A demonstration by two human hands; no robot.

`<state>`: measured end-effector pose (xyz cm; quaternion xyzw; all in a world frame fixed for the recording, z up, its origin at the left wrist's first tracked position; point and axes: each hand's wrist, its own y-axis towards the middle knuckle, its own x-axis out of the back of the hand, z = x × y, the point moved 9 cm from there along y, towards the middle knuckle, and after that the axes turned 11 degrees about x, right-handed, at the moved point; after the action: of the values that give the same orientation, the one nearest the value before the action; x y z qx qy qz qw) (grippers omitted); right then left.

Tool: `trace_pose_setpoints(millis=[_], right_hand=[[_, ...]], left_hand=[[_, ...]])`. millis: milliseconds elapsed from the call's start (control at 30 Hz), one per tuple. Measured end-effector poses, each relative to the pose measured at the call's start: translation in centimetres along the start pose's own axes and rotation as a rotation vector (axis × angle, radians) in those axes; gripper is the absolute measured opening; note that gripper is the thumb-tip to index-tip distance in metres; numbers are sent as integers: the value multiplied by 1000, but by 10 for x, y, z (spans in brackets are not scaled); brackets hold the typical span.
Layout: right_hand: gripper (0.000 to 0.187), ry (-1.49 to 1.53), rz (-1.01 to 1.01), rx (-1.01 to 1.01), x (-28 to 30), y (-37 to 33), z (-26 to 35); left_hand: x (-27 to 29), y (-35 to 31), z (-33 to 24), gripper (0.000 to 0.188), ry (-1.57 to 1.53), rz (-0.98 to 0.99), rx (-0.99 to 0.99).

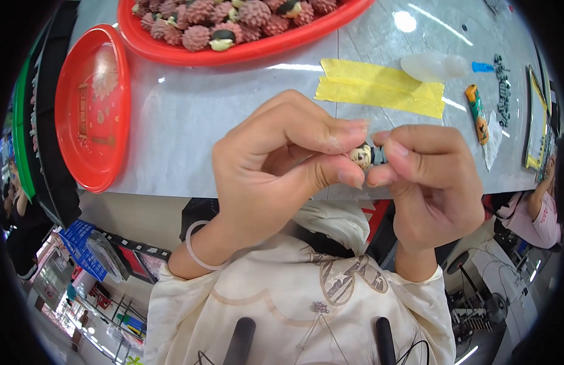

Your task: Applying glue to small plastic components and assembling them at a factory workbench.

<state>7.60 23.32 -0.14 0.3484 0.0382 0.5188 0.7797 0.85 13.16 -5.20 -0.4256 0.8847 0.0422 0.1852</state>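
A tiny figurine (360,156) with a pale painted face, dark hair and a grey lower part is held between my two hands, just above the table's near edge. My left hand (264,152) is closed, its thumb and fingertips pinching the figurine at the head end. From the other side, my right hand (437,182) is closed around the grey end with thumb and fingers. Fingertips cover much of the figurine, so I cannot tell whether it is one piece or two.
A red basin (191,58) of pinkish knobbly pieces sits at the back; an oval red tray (92,173) lies left. Yellow tape (379,85), a blue-tipped bottle (434,66), an orange-and-green tube (476,112) and small dark parts (504,91) lie right. Another person's pink sleeve (543,219) shows far right.
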Motion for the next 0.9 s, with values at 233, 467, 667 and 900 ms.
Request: trace_pose_setpoints(millis=[233,467,667,900], right_hand=[[17,-32,-19,86,2,-2,5],[17,-38,-37,81,2,-1,7],[18,-193,29,266,-5,6,36],[34,-288,-197,199,63,-2,27]], left_hand=[[-3,0,2,18,-94,79,-7],[-4,2,-3,23,5,34,37],[-9,-3,-21,27,-130,157,97],[104,-11,-138,22,922,-584,-198]])
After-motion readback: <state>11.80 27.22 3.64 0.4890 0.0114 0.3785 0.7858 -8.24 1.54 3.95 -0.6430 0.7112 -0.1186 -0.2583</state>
